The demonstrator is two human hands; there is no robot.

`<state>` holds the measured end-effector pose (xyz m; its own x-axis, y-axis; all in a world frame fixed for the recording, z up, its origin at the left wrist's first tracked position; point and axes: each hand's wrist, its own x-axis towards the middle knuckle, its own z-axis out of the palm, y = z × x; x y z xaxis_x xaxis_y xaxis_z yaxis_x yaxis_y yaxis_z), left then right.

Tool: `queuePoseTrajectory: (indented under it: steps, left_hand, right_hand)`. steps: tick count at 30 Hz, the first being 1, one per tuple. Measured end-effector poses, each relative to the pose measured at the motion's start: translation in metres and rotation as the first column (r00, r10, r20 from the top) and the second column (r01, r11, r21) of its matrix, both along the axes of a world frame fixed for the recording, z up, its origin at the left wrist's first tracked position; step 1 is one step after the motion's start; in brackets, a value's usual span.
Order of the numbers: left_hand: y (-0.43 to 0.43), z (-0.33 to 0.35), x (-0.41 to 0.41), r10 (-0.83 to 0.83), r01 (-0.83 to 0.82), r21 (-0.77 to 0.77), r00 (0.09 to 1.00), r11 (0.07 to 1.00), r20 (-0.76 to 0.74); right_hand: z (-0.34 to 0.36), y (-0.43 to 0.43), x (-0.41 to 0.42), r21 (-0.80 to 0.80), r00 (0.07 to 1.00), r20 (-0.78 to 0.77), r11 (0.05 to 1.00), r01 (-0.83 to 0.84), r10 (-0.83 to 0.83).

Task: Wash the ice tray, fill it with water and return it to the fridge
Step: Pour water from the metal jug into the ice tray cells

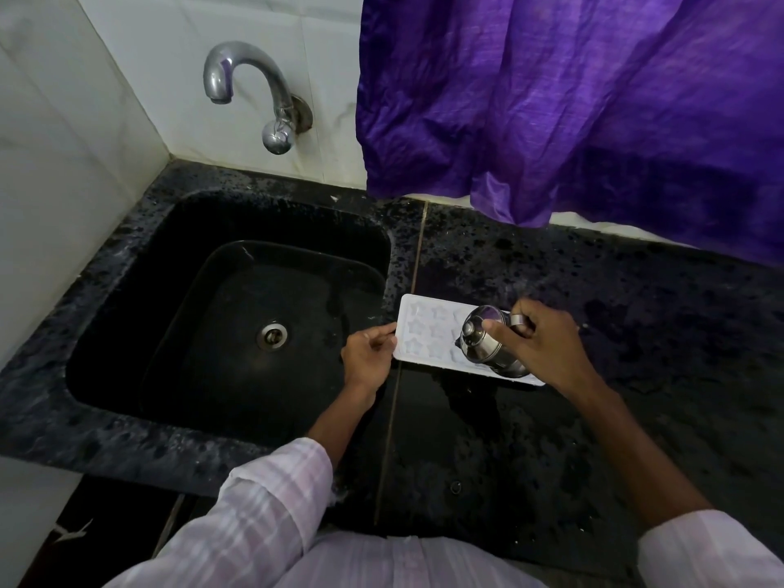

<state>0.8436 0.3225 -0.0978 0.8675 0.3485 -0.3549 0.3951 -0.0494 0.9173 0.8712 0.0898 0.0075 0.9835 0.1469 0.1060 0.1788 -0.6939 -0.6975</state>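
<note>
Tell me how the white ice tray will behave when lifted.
The ice tray looks thin, shallow plastic: probably light, somewhat bendy. With the steel jug tipped over it, its cavities likely hold water that would slop if tilted. The counter looks wet, so it may feel slippery.

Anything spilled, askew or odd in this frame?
A glossy, wet-looking patch lies on the counter just in front of the ice tray, likely spilled water. The right hand tilts a steel pot over the tray; the left hand pinches its edge.
</note>
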Motion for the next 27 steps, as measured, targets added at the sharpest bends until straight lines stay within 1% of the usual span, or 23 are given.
queuePoseTrajectory:
  steps: [2,7,12,20,24,27]
  left_hand:
    - [0.0,-0.001,0.0,0.006,-0.006,-0.022,1.0,1.0,-0.001]
    - [0.0,0.0,0.0,0.008,-0.008,0.003,1.0,1.0,0.003]
    - [-0.001,-0.002,0.0,0.017,-0.017,-0.031,1.0,0.999,-0.003]
    - [-0.001,-0.003,0.0,0.021,-0.021,-0.048,1.0,0.999,0.007]
    - [-0.001,-0.002,0.0,0.021,-0.02,-0.025,1.0,0.999,0.01]
    - [0.0,-0.003,0.0,0.022,-0.022,-0.044,1.0,0.999,0.007]
  right_hand:
    - [0.001,0.0,-0.001,-0.002,1.0,-0.006,1.0,0.004,-0.004]
    - [0.001,-0.001,-0.003,0.014,1.0,-0.008,1.0,0.0,0.001]
    - [0.002,-0.002,-0.004,0.018,1.0,0.002,1.0,-0.008,0.008]
    - [0.004,-0.007,-0.005,0.016,1.0,-0.014,1.0,0.022,-0.021]
    - [0.004,-0.012,-0.006,0.016,1.0,-0.015,1.0,0.024,-0.023]
    - [0.003,-0.015,-0.007,0.01,1.0,-0.011,1.0,0.027,-0.027]
